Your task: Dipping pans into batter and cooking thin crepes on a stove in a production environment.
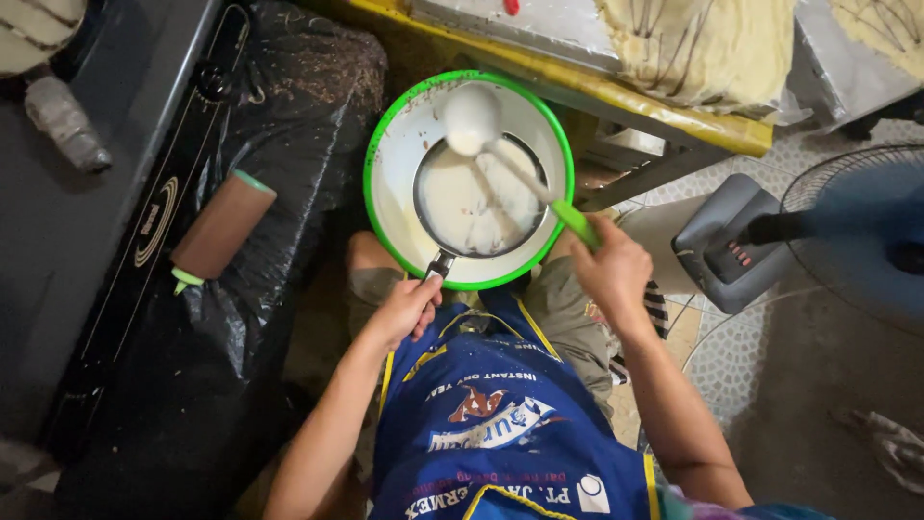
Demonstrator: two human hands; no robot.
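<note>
Left hand (pixel 404 310) closed round the handle of a small pan (pixel 478 197) coated in pale batter, held over the green-rimmed basin (pixel 385 207) on the lap; right hand (pixel 608 270) clenched on the green-handled ladle (pixel 472 117), its bowl at 12 o'clock above the pan. Risk of batter running off a tilted pan or dripping ladle, missing the basin rim and landing on the apron (pixel 500 404), though probably little left in the ladle. Tight room: yellow desk (pixel 616 96) edge at 12 to 1 o'clock, black-wrapped stove block (pixel 154 221) at 9, fan (pixel 847 231) at 3, freest space straight up.

Pan handle (pixel 440 265) mostly hidden in left hand (pixel 404 308); fan (pixel 857 236) at 3 o'clock cut off; ladle (pixel 472 117) motion-blurred.
</note>
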